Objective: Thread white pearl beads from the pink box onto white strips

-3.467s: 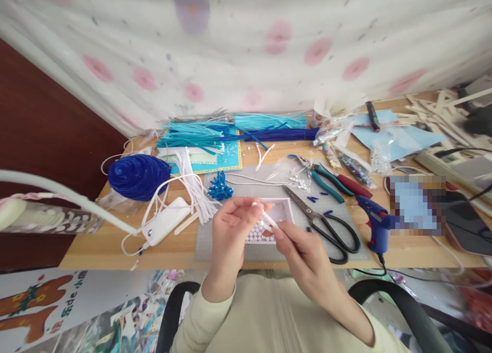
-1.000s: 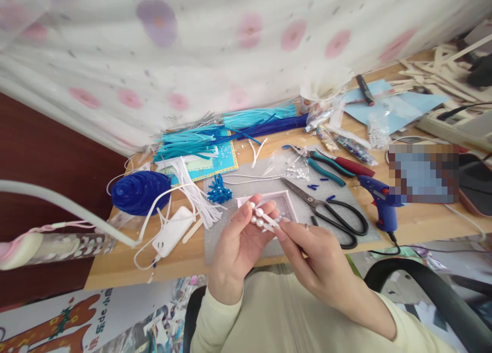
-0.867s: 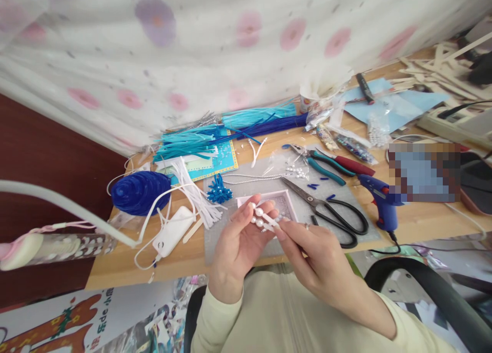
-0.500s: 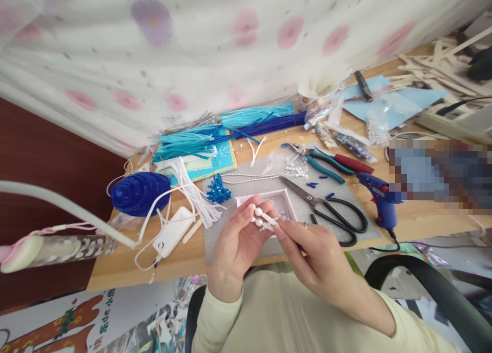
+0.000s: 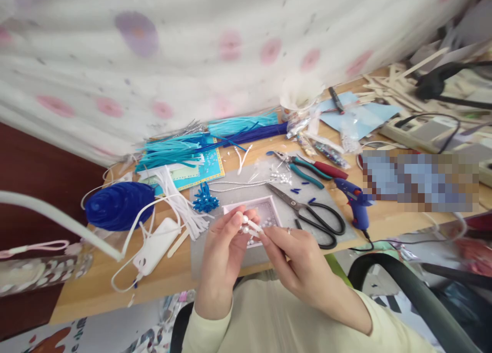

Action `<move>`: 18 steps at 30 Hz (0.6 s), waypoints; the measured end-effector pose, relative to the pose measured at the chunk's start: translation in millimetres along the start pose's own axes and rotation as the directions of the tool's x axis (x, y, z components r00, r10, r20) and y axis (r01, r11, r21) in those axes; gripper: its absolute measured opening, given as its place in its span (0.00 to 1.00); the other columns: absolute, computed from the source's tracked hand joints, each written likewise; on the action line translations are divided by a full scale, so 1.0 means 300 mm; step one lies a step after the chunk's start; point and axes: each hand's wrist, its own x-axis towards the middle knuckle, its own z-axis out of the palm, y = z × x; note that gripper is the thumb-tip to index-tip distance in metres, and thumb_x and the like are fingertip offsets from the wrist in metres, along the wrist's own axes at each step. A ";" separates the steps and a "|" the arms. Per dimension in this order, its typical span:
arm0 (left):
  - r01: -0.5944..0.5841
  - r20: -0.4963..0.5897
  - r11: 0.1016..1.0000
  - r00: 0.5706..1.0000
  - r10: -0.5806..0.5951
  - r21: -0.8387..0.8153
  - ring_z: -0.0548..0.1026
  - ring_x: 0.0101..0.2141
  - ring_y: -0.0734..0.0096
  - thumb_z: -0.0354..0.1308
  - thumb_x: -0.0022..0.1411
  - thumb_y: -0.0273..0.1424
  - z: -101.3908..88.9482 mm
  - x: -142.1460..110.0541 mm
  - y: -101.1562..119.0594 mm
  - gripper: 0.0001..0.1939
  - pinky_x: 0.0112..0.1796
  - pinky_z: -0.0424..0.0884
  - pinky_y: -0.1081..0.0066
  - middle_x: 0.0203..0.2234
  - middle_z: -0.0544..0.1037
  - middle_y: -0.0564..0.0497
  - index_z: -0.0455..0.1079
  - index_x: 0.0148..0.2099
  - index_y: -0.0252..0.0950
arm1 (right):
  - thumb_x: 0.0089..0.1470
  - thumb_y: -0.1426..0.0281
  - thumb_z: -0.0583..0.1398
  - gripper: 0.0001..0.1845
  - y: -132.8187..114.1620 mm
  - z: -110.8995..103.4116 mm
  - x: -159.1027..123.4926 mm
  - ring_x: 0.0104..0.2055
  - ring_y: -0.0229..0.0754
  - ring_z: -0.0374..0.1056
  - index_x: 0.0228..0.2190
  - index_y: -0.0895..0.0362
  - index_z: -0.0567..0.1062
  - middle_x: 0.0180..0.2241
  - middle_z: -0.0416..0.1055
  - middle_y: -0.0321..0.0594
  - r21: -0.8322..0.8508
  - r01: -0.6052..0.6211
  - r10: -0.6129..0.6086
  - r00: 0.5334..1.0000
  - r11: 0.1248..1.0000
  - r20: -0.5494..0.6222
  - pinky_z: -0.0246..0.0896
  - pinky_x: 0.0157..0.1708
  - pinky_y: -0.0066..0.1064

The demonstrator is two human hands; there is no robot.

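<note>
We pinched the thin white strip (image 5: 253,226), its pearls (image 5: 245,220) at the upper-left end, between our left hand (image 5: 223,248) and right hand (image 5: 295,255), slanting down-right above the bench (image 5: 165,276).

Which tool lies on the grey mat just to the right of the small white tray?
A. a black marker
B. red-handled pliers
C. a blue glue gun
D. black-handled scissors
D: the black-handled scissors lie open on the grey mat right beside the small white tray, while the blue glue gun rests farther right, at the mat's edge.
</note>
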 end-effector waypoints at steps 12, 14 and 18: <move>-0.128 0.002 0.989 0.992 0.128 0.070 0.83 0.28 0.71 0.80 0.44 0.35 0.014 0.038 -0.025 0.11 0.30 0.78 0.76 0.26 0.87 0.51 0.85 0.32 0.41 | 0.67 0.74 0.49 0.16 0.008 -0.005 -0.009 0.20 0.35 0.49 0.26 0.52 0.57 0.20 0.53 0.28 -0.031 -0.077 0.077 0.997 0.997 0.020 0.44 0.24 0.29; -0.149 0.005 0.986 0.989 0.149 0.070 0.83 0.28 0.72 0.80 0.44 0.36 0.013 0.042 -0.029 0.11 0.33 0.79 0.76 0.26 0.87 0.52 0.85 0.31 0.41 | 0.67 0.73 0.50 0.15 0.010 -0.005 -0.008 0.21 0.35 0.49 0.26 0.52 0.57 0.20 0.52 0.28 -0.024 -0.091 0.092 0.995 0.996 0.026 0.44 0.24 0.30; -0.179 0.018 0.983 0.984 0.179 0.047 0.84 0.27 0.72 0.80 0.45 0.37 0.019 0.046 -0.040 0.12 0.35 0.82 0.73 0.26 0.87 0.51 0.84 0.32 0.40 | 0.68 0.73 0.50 0.14 0.013 -0.004 0.001 0.21 0.35 0.50 0.27 0.52 0.60 0.20 0.55 0.29 0.035 -0.108 0.107 0.994 0.993 0.031 0.45 0.24 0.30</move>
